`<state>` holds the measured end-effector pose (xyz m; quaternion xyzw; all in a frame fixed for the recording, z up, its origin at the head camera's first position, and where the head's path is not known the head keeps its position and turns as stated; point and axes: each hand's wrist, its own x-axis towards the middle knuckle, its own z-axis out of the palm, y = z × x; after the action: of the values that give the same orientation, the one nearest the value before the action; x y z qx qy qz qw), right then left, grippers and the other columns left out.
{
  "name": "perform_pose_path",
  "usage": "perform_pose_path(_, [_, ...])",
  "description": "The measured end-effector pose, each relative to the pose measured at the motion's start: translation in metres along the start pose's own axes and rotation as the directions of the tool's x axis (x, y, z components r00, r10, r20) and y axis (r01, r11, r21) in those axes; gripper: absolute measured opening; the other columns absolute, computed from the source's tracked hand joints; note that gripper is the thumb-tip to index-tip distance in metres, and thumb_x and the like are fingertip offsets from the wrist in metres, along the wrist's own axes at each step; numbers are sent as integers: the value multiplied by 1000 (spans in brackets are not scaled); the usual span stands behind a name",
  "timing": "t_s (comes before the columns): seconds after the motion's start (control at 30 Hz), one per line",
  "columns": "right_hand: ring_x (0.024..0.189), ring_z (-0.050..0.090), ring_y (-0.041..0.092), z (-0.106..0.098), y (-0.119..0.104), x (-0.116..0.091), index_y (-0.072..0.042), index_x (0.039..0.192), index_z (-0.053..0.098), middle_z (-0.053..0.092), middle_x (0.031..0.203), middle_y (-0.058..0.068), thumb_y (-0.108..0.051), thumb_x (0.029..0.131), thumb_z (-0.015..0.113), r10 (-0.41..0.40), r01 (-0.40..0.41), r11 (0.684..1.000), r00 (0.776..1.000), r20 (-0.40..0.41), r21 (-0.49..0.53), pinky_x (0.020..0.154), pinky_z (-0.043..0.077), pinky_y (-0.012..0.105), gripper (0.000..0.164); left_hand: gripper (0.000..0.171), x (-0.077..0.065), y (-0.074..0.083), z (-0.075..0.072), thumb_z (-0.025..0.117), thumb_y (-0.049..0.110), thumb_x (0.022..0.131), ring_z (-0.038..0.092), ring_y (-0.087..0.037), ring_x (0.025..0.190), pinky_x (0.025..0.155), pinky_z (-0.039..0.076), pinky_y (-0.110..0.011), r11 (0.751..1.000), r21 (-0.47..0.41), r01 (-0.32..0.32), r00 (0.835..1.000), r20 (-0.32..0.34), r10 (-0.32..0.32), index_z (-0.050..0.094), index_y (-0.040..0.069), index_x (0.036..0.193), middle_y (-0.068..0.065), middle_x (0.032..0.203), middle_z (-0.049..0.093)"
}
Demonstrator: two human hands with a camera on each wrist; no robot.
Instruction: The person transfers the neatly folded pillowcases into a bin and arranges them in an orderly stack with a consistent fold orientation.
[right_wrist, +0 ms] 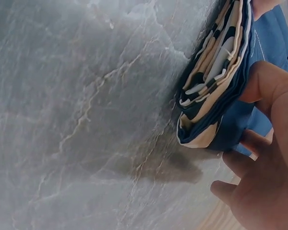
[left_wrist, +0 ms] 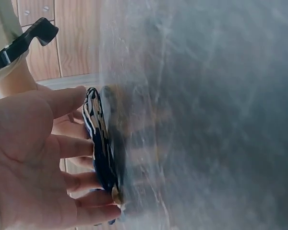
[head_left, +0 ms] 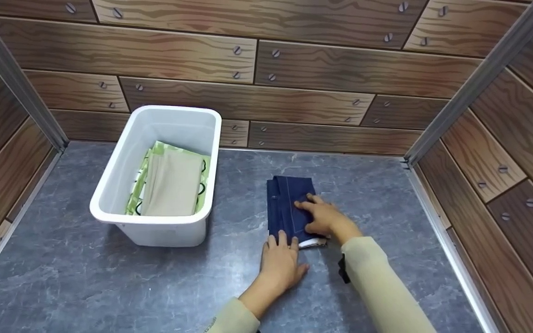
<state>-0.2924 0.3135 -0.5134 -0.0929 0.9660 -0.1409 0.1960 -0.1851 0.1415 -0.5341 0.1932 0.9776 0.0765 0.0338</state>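
A folded navy garment (head_left: 285, 199) with pale stitching lies flat on the grey surface, right of centre in the head view. My left hand (head_left: 279, 264) is at its near edge, fingers extended over the lower left corner. My right hand (head_left: 325, 218) rests on its right side with fingers spread. In the right wrist view, the layered edge of the garment (right_wrist: 216, 86) shows navy, cream and white folds beneath my thumb. The left wrist view shows the stacked folds of the garment (left_wrist: 102, 148) alongside my left fingertips.
A white plastic tub (head_left: 155, 219) stands to the left. Inside it a folded beige cloth (head_left: 176, 182) lies on a green patterned cloth (head_left: 160, 148). Wood-print walls (head_left: 312, 64) with metal corner posts (head_left: 474, 83) enclose the grey surface (head_left: 109, 286) at the back and sides.
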Motion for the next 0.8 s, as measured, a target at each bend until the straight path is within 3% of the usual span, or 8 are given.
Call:
perform_pose_path(0.23, [150,13,44,5,-3,1,-26,154,40,15,166,15,-18,84,69,-36,35,999,999,-25,-17,115,10,72,76,60,5,-21,-1,67,53,88,48,-40,117,92,50,-50,979,-202,-41,996,-81,25,63,16,135,-19,135,50])
perform_pose_path(0.3, [150,11,45,8,-3,2,-25,154,39,14,166,16,-20,84,68,-49,48,999,998,-36,-25,114,10,74,77,53,7,-31,-2,70,48,88,47,-41,118,93,49,-52,933,-356,-53,993,-120,11,66,15,131,-21,136,49])
perform_pose_path(0.37, [150,10,47,12,-3,2,-25,155,37,12,166,16,-21,84,66,-57,56,998,997,-45,-30,113,11,75,77,48,10,-39,-4,71,42,88,44,-45,122,96,47,-57,843,-535,-53,987,-158,-39,67,15,128,-25,140,44])
perform_pose_path(0.5, [149,11,49,21,1,-1,-26,157,33,8,167,17,-22,85,61,-49,45,998,994,-100,-41,113,14,74,77,49,18,-52,-7,72,31,86,37,-51,130,104,38,-63,550,-835,-17,962,-163,-219,63,12,131,-32,146,32])
perform_pose_path(0.6, [148,14,50,30,5,-6,-28,157,34,9,166,19,-20,84,60,-38,36,999,983,-182,-14,114,17,72,77,53,24,-59,-10,69,23,87,39,-46,134,108,36,-60,247,-968,32,945,-51,-323,58,7,135,-31,147,35])
perform_pose_path(0.7, [144,25,53,37,9,-12,-25,155,37,16,163,25,-15,83,62,-15,42,996,953,-304,83,112,27,70,77,57,27,-68,-13,64,20,90,40,-39,136,105,41,-59,-54,-993,105,932,117,-343,49,3,142,-27,149,37])
perform_pose_path(0.77, [140,32,54,39,10,-17,-18,154,40,25,158,29,-14,84,65,19,56,981,924,-382,184,110,30,68,75,59,27,-73,-16,61,20,92,37,-39,139,104,42,-61,-182,-972,149,924,203,-325,43,3,146,-25,153,34])
perform_pose_path(0.8, [138,35,53,39,11,-20,-15,153,41,31,155,30,-15,85,67,44,60,969,912,-408,238,110,32,66,73,60,26,-76,-17,59,22,93,37,-39,139,103,43,-62,-214,-961,174,920,237,-313,41,5,148,-24,154,32])
